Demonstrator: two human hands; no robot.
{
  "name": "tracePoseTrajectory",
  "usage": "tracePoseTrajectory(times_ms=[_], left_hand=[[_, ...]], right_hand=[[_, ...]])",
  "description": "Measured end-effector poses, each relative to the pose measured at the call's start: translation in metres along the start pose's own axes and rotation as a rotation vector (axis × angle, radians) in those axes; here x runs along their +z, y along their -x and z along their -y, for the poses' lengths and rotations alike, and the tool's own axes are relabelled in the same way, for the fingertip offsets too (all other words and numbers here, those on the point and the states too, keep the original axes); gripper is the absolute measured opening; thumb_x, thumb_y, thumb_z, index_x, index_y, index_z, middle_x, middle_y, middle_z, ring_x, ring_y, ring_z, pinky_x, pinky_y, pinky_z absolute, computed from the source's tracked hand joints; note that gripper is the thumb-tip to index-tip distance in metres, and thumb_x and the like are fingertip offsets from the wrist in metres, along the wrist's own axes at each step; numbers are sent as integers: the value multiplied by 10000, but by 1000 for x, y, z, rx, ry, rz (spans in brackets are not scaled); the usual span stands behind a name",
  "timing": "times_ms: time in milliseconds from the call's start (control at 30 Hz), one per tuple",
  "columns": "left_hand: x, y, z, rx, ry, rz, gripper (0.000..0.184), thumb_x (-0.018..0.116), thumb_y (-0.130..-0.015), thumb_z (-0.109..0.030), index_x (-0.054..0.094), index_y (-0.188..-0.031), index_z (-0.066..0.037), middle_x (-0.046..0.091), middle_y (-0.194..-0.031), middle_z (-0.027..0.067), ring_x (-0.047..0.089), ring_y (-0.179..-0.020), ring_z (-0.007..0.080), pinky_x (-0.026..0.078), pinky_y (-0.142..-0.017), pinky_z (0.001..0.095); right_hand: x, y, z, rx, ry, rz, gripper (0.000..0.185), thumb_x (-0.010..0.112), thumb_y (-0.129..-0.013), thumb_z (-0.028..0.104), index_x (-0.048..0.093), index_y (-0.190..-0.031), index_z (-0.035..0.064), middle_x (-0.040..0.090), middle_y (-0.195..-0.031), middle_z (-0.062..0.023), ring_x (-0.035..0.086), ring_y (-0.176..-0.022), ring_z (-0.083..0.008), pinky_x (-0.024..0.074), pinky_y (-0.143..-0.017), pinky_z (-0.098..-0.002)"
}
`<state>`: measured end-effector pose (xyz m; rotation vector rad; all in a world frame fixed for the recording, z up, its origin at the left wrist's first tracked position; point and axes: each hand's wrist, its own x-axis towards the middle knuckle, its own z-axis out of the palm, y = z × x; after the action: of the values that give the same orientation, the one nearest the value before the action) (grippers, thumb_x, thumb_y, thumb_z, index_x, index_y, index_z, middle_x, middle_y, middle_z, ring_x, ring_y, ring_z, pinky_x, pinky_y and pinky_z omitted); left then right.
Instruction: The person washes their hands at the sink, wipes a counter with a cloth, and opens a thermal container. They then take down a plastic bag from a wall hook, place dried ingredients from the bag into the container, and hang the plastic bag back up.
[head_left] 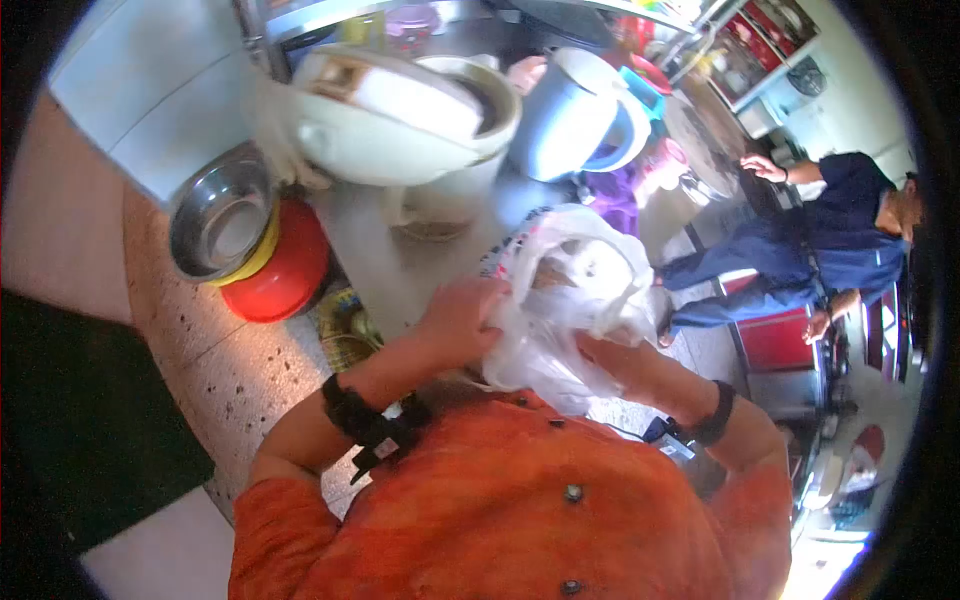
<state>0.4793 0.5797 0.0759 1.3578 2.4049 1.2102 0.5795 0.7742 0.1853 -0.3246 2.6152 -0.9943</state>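
A white plastic bag (560, 345) hangs between my two hands in front of my chest, its mouth spread wide. Something pale brown and white shows inside, too unclear to name. My left hand (462, 318) grips the bag's left edge with curled fingers. On the opposite side my right hand (615, 362) is closed on the bag's rim, its fingertips partly covered by the plastic. Just beyond the bag stands a large cream bucket (445, 190), with a cream basin (380, 140) tilted over it.
A blue-white bucket (565, 115) stands beyond the bag. To the left, a steel bowl (222, 225) lies near a red basin (290, 265). A person in dark blue clothes (800, 245) stands at the right, hands apart from mine. Shelves (760, 50) line the far wall.
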Motion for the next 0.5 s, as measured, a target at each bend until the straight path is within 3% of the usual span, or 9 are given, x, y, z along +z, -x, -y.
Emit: tracePoseTrajectory(times_ms=[33,100,167,200,267,300,367,500], left_hand=[[2,0,5,-34,58,-45,532,662,-599,-202,469,-1069,-44,537,-964,158,508,-898,319,385,-802,412],[-3,-4,9,-46,132,-73,508,653,-611,-188,472,-1060,-34,543,-960,162,520,-893,313,396,-802,400],[-21,-9,4,-194,306,-51,449,623,-643,-147,477,-1046,-11,552,-976,156,536,-915,266,401,-819,348],[-26,-11,4,-178,312,-36,449,623,-643,-147,477,-1046,-11,552,-976,156,536,-915,266,401,-819,348],[-34,-16,7,-345,433,-39,402,596,-667,-104,480,-1038,2,563,-971,130,538,-916,206,398,-826,316],[-35,-16,12,-334,430,-29,402,596,-667,-104,480,-1038,2,563,-971,130,538,-916,206,398,-826,316],[-35,-16,22,-299,396,-110,402,611,-663,-100,494,-1039,-15,577,-938,129,551,-883,224,413,-799,320],[-51,-9,5,-282,377,-71,398,607,-664,-89,490,-1036,-7,551,-973,149,534,-921,257,406,-811,332]], right_hand=[[-15,1,18,-97,397,73,239,518,-764,163,555,-979,64,587,-863,-150,579,-751,-303,453,-676,-353],[-30,1,42,6,302,12,223,524,-764,152,560,-963,57,582,-870,-155,568,-759,-314,449,-682,-352],[-38,2,40,57,80,6,174,551,-775,73,575,-939,21,581,-846,-164,569,-722,-190,442,-657,-280],[-41,-1,41,73,80,-10,174,551,-775,73,575,-939,21,581,-846,-164,569,-722,-190,442,-657,-280],[-49,-10,44,-156,-141,-97,120,577,-754,39,595,-866,0,598,-825,-115,564,-729,-142,445,-660,-263],[-54,-11,40,-87,-144,-66,128,561,-761,10,587,-884,-8,603,-812,-78,555,-746,-119,449,-668,-259],[-63,-12,45,-122,-74,-132,139,563,-764,20,582,-899,-7,607,-797,-72,556,-731,-117,451,-660,-252],[-73,-10,41,-87,-149,-121,147,562,-775,34,584,-917,0,608,-764,-52,550,-684,-89,447,-615,-227]])
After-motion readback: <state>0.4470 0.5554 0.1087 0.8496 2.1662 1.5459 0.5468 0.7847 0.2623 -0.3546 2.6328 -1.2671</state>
